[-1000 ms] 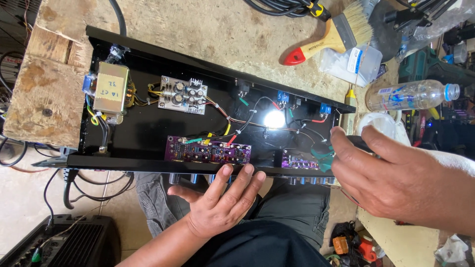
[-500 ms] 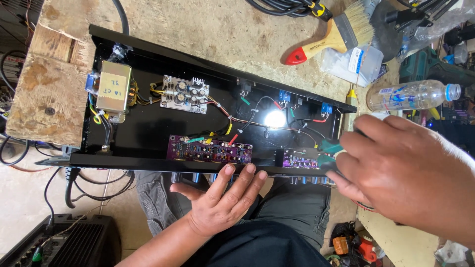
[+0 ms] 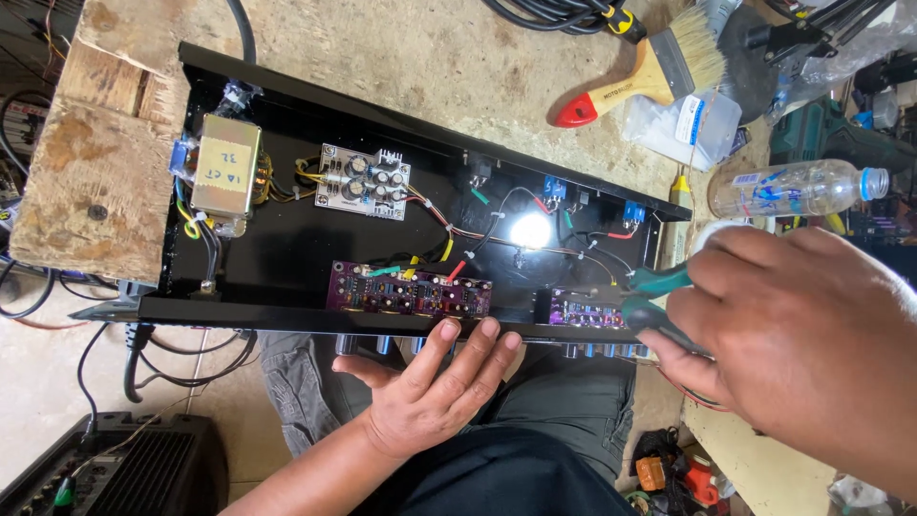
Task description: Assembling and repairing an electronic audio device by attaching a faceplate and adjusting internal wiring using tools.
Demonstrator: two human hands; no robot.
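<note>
Black chassis (image 3: 287, 248) lies open across the middle of the frame, circuit boards and wires inside; the left hand (image 3: 430, 387) presses flat, fingers spread, against its near rim at lower centre; the right hand (image 3: 793, 334) (lower right) is closed round green-handled pliers (image 3: 654, 291), reaching into the chassis's right end.

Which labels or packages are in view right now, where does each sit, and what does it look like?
Clear plastic bottle: lying on its side at right above the right hand, blue cap, blue and white label.
Clear plastic packet: on the bench beside the paintbrush, white and blue label.
Transformer: left end of the black chassis, beige wrap with handwritten marks.
No screens in view.
</note>
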